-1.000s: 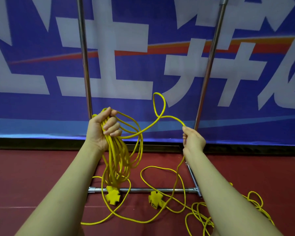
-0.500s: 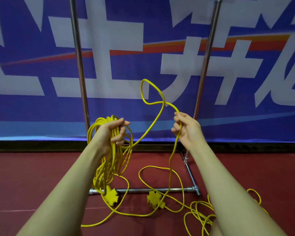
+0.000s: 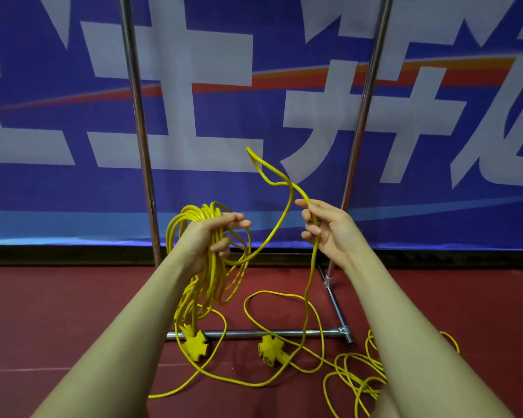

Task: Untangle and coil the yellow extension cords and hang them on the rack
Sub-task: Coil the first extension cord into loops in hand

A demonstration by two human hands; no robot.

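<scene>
Two bare hands work a yellow extension cord in front of a metal rack [image 3: 139,146]. The left hand [image 3: 207,236] carries a thick bundle of coils [image 3: 194,218] draped over its palm, fingers loosely extended around the strands, whose loops hang down toward the red floor [image 3: 58,312]. The right hand [image 3: 329,229] holds a single strand [image 3: 314,251] between thumb and curled fingers; above it the cord arcs up into a narrow loop [image 3: 263,167] and sweeps back down to the bundle. Below, the strand drops to the floor, where slack cord lies looped across the rack's base bar [image 3: 284,333] beside two yellow multi-outlet ends [image 3: 271,351]. More tangled cord [image 3: 354,384] lies at lower right. A blue banner [image 3: 43,191] hangs behind.
</scene>
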